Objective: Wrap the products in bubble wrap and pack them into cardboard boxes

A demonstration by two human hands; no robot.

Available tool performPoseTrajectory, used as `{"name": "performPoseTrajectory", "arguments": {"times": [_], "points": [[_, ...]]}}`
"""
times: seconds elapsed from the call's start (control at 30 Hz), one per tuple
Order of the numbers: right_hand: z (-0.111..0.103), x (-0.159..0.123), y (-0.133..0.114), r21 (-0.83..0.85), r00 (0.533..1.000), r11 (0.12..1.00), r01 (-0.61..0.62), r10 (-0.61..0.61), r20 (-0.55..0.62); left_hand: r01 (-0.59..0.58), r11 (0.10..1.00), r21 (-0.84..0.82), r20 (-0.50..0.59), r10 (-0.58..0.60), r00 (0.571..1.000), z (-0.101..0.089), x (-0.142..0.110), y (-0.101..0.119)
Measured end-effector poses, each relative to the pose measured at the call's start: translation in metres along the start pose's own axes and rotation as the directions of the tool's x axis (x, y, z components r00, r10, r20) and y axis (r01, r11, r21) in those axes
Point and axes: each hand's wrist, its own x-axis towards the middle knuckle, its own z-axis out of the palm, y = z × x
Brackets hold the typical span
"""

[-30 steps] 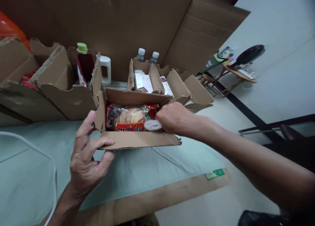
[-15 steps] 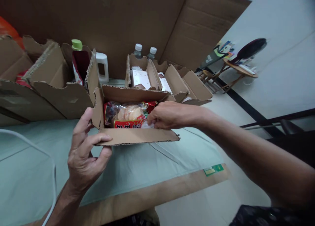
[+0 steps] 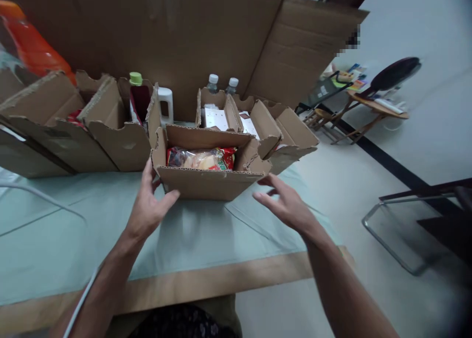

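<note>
An open-topped cardboard box (image 3: 199,183) stands on the green cloth in front of me. Inside lies a clear and red bag of round rice crackers (image 3: 206,159), partly hidden by the front wall. My left hand (image 3: 151,200) is at the box's left end, its fingers by the side and the thumb spread along the front; how firmly it touches I cannot tell. At the right end, my right hand (image 3: 282,200) has its fingers apart, the fingertips close to the lower corner of the box. Neither hand is closed around anything.
More cardboard boxes (image 3: 127,146) stand at left, with a green-capped pouch (image 3: 140,99) and an orange bottle (image 3: 40,48). Behind are a white jug handle (image 3: 167,102), boxes with white cartons (image 3: 217,118) and two white-capped bottles (image 3: 213,82). A pale cable (image 3: 44,193) crosses my left side.
My right hand has left the cracker bag and come out to the box's right end. The box has tipped back from leaning towards me to standing upright. My left hand has loosened from its front edge.
</note>
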Motion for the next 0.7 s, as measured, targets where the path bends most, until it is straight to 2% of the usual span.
{"name": "performPoseTrajectory", "arguments": {"times": [0.1,0.2,0.27,0.3,0.37,0.4,0.43,0.47,0.5,0.57,0.63,0.7], "points": [[0.041,0.01,0.0,0.171,1.0,0.985,-0.015,0.018,-0.014,0.059,0.998,-0.038,0.059,-0.056,0.997,0.01,0.002,0.001],[0.056,-0.014,-0.017,0.124,0.993,0.991,-0.044,0.057,-0.108,0.059,0.997,0.057,0.007,-0.06,0.998,0.002,-0.034,0.009],[0.061,-0.043,-0.034,0.118,0.988,0.992,0.046,-0.028,-0.149,0.079,0.99,0.12,-0.083,-0.069,0.994,-0.017,-0.075,0.015],[0.064,-0.056,-0.044,0.13,0.985,0.985,0.113,-0.094,-0.143,0.102,0.984,0.145,-0.169,-0.077,0.983,-0.03,-0.096,0.019],[0.072,-0.066,-0.069,0.151,0.97,0.96,0.236,-0.224,-0.093,0.193,0.964,0.183,-0.317,-0.128,0.94,-0.058,-0.125,0.029],[0.076,-0.062,-0.082,0.155,0.96,0.947,0.281,-0.275,-0.058,0.211,0.964,0.162,-0.366,-0.14,0.92,-0.071,-0.131,0.035],[0.08,-0.053,-0.094,0.161,0.949,0.935,0.315,-0.315,-0.028,0.226,0.964,0.138,-0.44,-0.145,0.886,-0.08,-0.13,0.043],[0.083,-0.04,-0.104,0.173,0.941,0.926,0.335,-0.338,-0.014,0.226,0.967,0.119,-0.471,-0.146,0.87,-0.086,-0.124,0.05],[0.084,-0.026,-0.11,0.193,0.939,0.921,0.34,-0.342,-0.02,0.156,0.982,0.109,-0.511,-0.08,0.856,-0.086,-0.114,0.057],[0.081,-0.003,-0.11,0.248,0.953,0.92,0.303,-0.29,-0.088,0.06,0.989,0.134,-0.492,0.014,0.87,-0.074,-0.092,0.066],[0.073,0.002,-0.097,0.298,0.961,0.922,0.247,-0.195,-0.194,0.037,0.984,0.172,-0.37,0.029,0.928,-0.052,-0.083,0.066],[0.064,-0.008,-0.076,0.317,0.951,0.924,0.213,-0.121,-0.285,0.02,0.978,0.207,-0.243,0.031,0.969,-0.03,-0.091,0.059]]}}
